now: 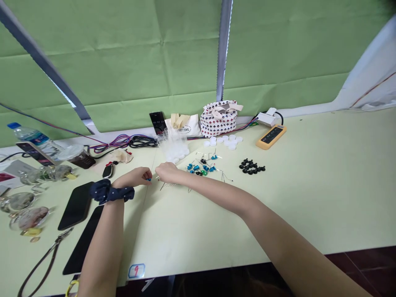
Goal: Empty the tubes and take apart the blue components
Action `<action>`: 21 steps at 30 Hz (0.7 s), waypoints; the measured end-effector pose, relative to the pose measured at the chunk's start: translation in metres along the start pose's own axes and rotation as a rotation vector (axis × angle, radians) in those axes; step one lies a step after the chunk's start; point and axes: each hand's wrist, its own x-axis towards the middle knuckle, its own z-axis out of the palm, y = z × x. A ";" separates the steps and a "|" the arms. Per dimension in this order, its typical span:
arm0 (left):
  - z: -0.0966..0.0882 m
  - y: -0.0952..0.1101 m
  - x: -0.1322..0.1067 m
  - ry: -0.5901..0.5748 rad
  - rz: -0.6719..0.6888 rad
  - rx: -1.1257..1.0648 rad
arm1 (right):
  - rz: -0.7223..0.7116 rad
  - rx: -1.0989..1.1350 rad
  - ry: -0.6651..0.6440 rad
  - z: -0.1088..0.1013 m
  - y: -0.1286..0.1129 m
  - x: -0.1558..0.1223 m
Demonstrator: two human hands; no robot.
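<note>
The person's left hand (133, 176), with a dark navy polka-dot scrunchie (111, 192) around the wrist, reaches in from the lower left, its fingers (144, 175) pressed together in a pinch on a tiny blue component (149, 180). The right hand (167, 172) sits just beside it with its fingers curled downward. Their tips are hidden, so it cannot be told whether they grip anything, though thin metal wire leads (167, 185) lie directly below and in front of that hand. Both hands are over the pale green counter (309, 198). Just to the right of the right hand lies a loose scatter of blue and green wire-lead components (199, 168). Farther right is a cluster of small black parts (251, 166), and white round caps (224, 142) sit above the scatter. Clear plastic cups (171, 144) stand near the back edge, beside a phone showing a timer (157, 122). To the left of the arms lie two dark phones (76, 205), a key fob (108, 170), and glass pieces (21, 202). An orange-cased power strip (271, 137) sits toward the back right.
</note>
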 end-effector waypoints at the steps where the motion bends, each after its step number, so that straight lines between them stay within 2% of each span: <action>1: 0.000 -0.001 0.001 -0.019 -0.011 -0.003 | 0.003 0.003 -0.001 0.002 0.000 0.004; 7: 0.000 -0.008 0.003 -0.048 -0.070 -0.010 | -0.015 0.031 -0.001 0.015 -0.007 0.013; 11: -0.001 -0.011 0.003 -0.061 -0.067 -0.055 | -0.044 0.041 -0.003 0.011 -0.007 0.010; 13: -0.001 -0.010 0.003 -0.071 -0.069 -0.080 | -0.053 0.049 0.009 0.001 -0.004 0.006; 16: 0.001 -0.001 0.002 -0.068 -0.033 -0.114 | -0.046 0.064 0.054 -0.026 0.006 -0.012; 19: 0.008 0.013 0.006 -0.061 0.021 -0.157 | -0.041 0.106 0.176 -0.056 0.027 -0.049; 21: 0.014 0.023 0.010 -0.059 0.043 -0.161 | -0.030 0.116 0.204 -0.070 0.050 -0.082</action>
